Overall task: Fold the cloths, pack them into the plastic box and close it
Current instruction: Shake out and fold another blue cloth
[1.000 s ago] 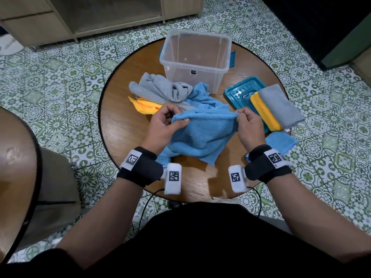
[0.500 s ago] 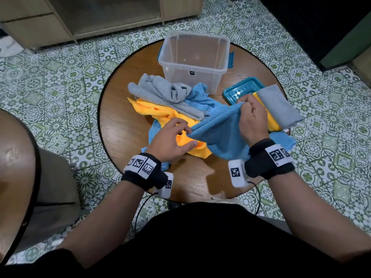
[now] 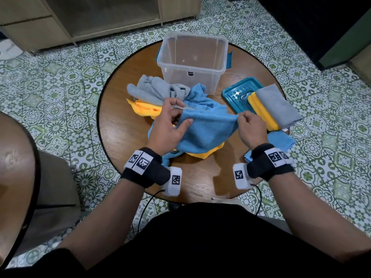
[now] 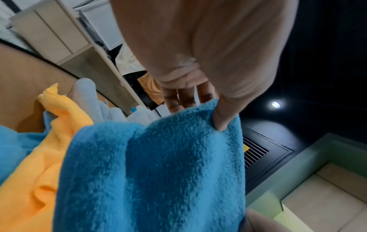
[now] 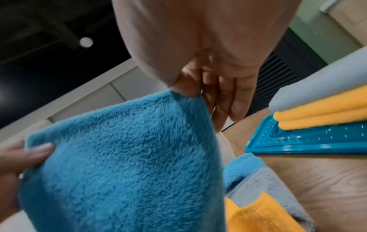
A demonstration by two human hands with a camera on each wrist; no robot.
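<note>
A blue cloth (image 3: 208, 129) hangs stretched between my two hands above the round table (image 3: 120, 125). My left hand (image 3: 170, 125) pinches its left top corner between thumb and fingers; the left wrist view shows the thumb on the blue cloth (image 4: 158, 164). My right hand (image 3: 249, 127) pinches the right top corner, seen also on the blue cloth (image 5: 129, 157) in the right wrist view. Under it lie a crumpled yellow cloth (image 3: 146, 109) and a grey cloth (image 3: 152, 91). The clear plastic box (image 3: 192, 61) stands open and empty at the back.
The teal lid (image 3: 236, 93) lies right of the box with a folded yellow cloth (image 3: 261, 111) and a folded grey cloth (image 3: 279, 105) stacked on it. Another blue cloth (image 3: 281, 139) lies at the table's right edge. A wooden cabinet (image 3: 80, 19) stands beyond, another table edge (image 3: 18, 157) at left.
Half a second ago only my right hand held the blue cloth, off to the right. Now my left hand has taken the other corner and the cloth is spread between both hands.
</note>
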